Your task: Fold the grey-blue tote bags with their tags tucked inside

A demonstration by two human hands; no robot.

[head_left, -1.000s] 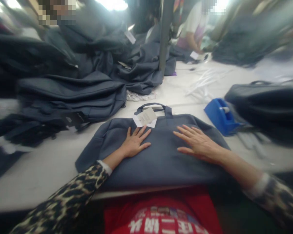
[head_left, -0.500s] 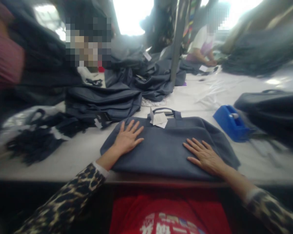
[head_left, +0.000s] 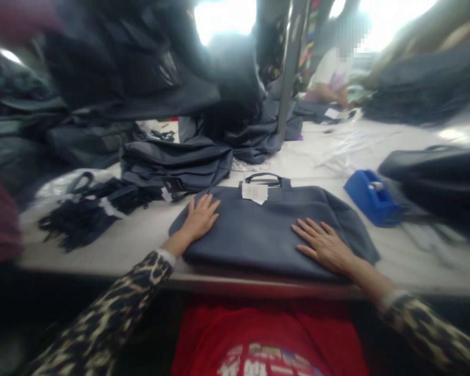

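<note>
A flat dark blue bag (head_left: 266,230) with a short handle (head_left: 263,179) and a white paper tag (head_left: 254,192) lies on the white table (head_left: 137,240) right in front of me. My left hand (head_left: 199,216) rests open and flat on the bag's left end, fingers spread. Palm down on the bag's lower right part lies my right hand (head_left: 324,243), fingers stretched out. Neither hand holds anything.
A stack of similar dark bags (head_left: 178,163) sits behind to the left, with a heap of black straps (head_left: 86,209) beside it. A blue tape dispenser (head_left: 372,198) and another dark bag (head_left: 438,180) are at the right. A grey pole (head_left: 289,68) stands behind; a person (head_left: 331,78) works far back.
My left hand has slid left to the bag's left end and my right hand has drawn down toward the near edge. The view has shifted so the bag sits farther right and higher.
</note>
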